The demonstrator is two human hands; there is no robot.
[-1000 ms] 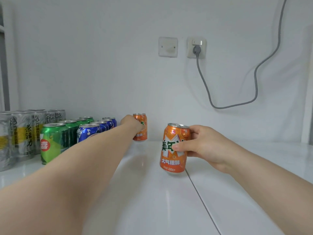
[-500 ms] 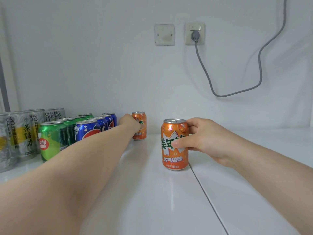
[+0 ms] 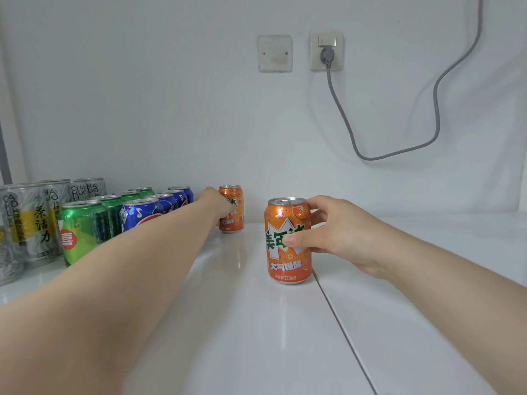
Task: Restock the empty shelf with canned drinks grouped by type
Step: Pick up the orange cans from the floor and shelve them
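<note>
Front orange can (image 3: 286,263) came down since a second ago and now stands upright on the shelf (image 3: 256,323) by the panel seam. Right grip (image 3: 336,235) pinches it, thumb in front. Left grip (image 3: 216,203) is curled on the rear orange can (image 3: 235,209) near the back wall. Left forearm partly hides the blue cans (image 3: 142,212) and green cans (image 3: 82,223). Silver tea cans (image 3: 34,220) stand far left. Grey cable (image 3: 342,115) hangs above.

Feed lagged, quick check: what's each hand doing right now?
Left hand: grips the far orange can.
Right hand: grips the near orange can.
</note>
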